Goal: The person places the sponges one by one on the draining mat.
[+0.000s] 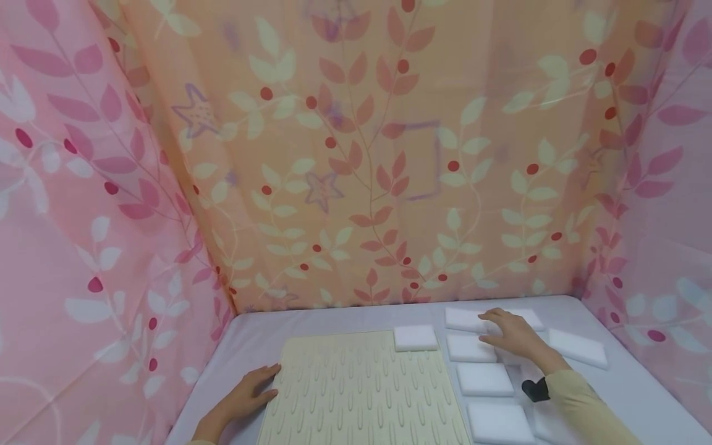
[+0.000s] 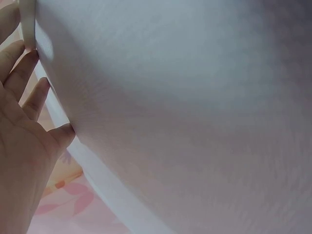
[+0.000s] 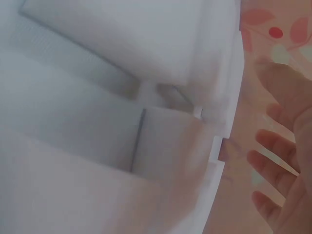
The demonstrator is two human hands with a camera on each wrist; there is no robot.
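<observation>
A cream mat [image 1: 356, 389] with rows of raised oval ridges lies on the table. One white sponge-like block [image 1: 415, 339] sits at its far right corner. My left hand [image 1: 245, 395] rests at the mat's left edge, fingers spread; in the left wrist view the fingertips of that hand [image 2: 29, 112] meet a pale edge. To the right, my right hand [image 1: 514, 337] reaches over several more white blocks, nearest the block [image 1: 471, 348] second from the back. Its fingers [image 3: 273, 170] are spread and hold nothing.
Right of the mat, white blocks stand in a column, with the nearest block [image 1: 500, 423] at the front and an angled block [image 1: 578, 348] farther right. A black heart-shaped piece [image 1: 535, 390] shows at the right wrist. Patterned curtains [image 1: 356, 154] enclose the pale table [image 1: 261, 327] behind and at both sides.
</observation>
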